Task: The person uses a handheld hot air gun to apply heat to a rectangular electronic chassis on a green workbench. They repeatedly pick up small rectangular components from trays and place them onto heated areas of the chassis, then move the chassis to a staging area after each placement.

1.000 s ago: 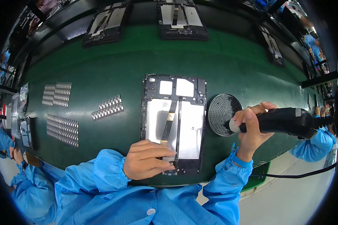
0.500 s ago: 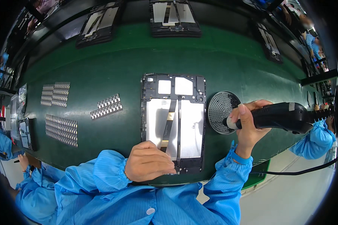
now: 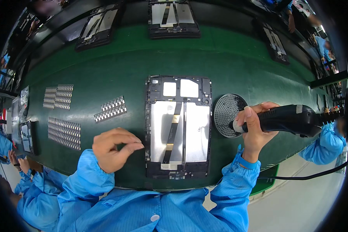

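While the right hand (image 3: 255, 129) is wrapped tight around a black electric screwdriver (image 3: 288, 120), its tip end sits at the edge of one round perforated dish (image 3: 226, 115), touching or just over the rim; cannot tell which. One black frame (image 3: 178, 125) with two silvery panels and a thin ribbon strip lies flat on the green mat (image 3: 104, 69), just to the left of that hand and between both hands. Left hand (image 3: 113, 149) hovers just beside the frame's left edge, apart from it, fingers curled in with thumb and forefinger pinched nearly together; whether anything tiny sits in the pinch cannot be told. Further left of the left hand: three sheets of small silver parts in rows, namely one slanted strip (image 3: 111, 108) nearest, one larger sheet (image 3: 64, 132) beyond it, one pair of blocks (image 3: 58, 96) above that. Three more frames lie across the mat's far side, well apart from both hands: one straight ahead (image 3: 173, 17), one to the far left (image 3: 98, 26), one to the far right (image 3: 273, 40). Both sleeves are blue. A black cable (image 3: 305, 177) trails below the right wrist. Other people's blue sleeves (image 3: 324, 141) show at the right and lower left edges.
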A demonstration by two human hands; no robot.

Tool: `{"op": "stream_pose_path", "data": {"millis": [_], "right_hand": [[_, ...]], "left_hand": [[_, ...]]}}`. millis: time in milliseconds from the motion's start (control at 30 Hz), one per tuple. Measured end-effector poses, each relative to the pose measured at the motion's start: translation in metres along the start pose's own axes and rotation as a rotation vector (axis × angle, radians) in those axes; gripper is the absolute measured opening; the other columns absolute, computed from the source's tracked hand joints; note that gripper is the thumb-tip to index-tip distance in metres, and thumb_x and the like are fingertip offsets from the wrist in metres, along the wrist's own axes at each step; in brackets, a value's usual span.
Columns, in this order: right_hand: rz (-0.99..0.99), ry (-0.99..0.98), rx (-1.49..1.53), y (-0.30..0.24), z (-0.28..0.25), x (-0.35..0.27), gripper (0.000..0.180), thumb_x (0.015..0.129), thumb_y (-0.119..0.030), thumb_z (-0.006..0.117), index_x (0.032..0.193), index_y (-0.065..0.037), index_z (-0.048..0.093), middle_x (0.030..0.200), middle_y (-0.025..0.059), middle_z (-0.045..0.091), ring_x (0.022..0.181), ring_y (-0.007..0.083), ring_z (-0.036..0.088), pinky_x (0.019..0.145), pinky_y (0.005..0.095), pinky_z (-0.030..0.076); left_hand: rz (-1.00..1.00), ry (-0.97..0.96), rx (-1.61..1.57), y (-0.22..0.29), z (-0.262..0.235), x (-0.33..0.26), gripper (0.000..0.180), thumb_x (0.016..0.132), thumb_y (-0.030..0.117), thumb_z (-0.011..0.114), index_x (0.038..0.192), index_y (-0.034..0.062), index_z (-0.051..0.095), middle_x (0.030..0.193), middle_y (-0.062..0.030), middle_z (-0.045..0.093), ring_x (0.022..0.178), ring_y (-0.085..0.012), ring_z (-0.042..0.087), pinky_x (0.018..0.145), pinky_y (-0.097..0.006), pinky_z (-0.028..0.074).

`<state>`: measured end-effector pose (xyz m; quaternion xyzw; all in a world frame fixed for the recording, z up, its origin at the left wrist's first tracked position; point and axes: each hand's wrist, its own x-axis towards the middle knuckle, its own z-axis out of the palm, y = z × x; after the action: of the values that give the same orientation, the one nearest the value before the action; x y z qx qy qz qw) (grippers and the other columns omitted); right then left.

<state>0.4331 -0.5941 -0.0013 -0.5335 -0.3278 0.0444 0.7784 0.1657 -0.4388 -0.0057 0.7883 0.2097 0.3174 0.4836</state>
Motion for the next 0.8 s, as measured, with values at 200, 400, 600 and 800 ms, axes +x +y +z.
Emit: {"op": "stream_pose_path", "data": {"millis": [200,400,600,800], "right_hand": [[-0.005,0.016,0.008,0.001,-0.002,0.0,0.039,0.075,0.011,0.066,0.104,-0.002,0.044,0.063,0.0098,0.057,0.049,0.014,0.055,0.045,0.0251,0.048],[0.002,-0.003,0.008,-0.001,0.0,0.0,0.039,0.075,0.011,0.065,0.104,-0.003,0.044,0.062,0.0093,0.056,0.048,0.0135,0.055,0.045,0.025,0.047],[-0.008,0.008,0.001,-0.001,0.001,-0.001,0.039,0.074,0.013,0.064,0.104,-0.002,0.043,0.061,0.0086,0.056,0.048,0.0133,0.054,0.045,0.0251,0.047],[-0.018,-0.014,-0.046,-0.003,0.0,-0.004,0.036,0.077,0.007,0.063,0.105,-0.003,0.044,0.064,0.0108,0.057,0.048,0.0175,0.054,0.05,0.0332,0.05]], "left_hand": [[-0.103,0.081,-0.136,-0.01,-0.007,-0.002,0.011,0.071,-0.01,0.068,0.079,-0.006,0.062,0.079,-0.0156,0.066,0.072,-0.0216,0.067,0.066,-0.029,0.054],[-0.154,0.075,-0.133,-0.013,-0.006,-0.003,0.01,0.073,-0.011,0.066,0.082,-0.0064,0.063,0.081,-0.0148,0.065,0.075,-0.0201,0.066,0.068,-0.027,0.052],[-0.249,0.091,-0.138,-0.015,-0.008,-0.004,0.01,0.074,-0.01,0.067,0.083,-0.0065,0.063,0.081,-0.0136,0.065,0.074,-0.0165,0.064,0.068,-0.025,0.051],[-0.276,0.084,-0.185,-0.02,-0.012,-0.001,0.009,0.075,-0.01,0.066,0.082,-0.0067,0.062,0.082,-0.0131,0.065,0.076,-0.0156,0.063,0.068,-0.024,0.05]]}}
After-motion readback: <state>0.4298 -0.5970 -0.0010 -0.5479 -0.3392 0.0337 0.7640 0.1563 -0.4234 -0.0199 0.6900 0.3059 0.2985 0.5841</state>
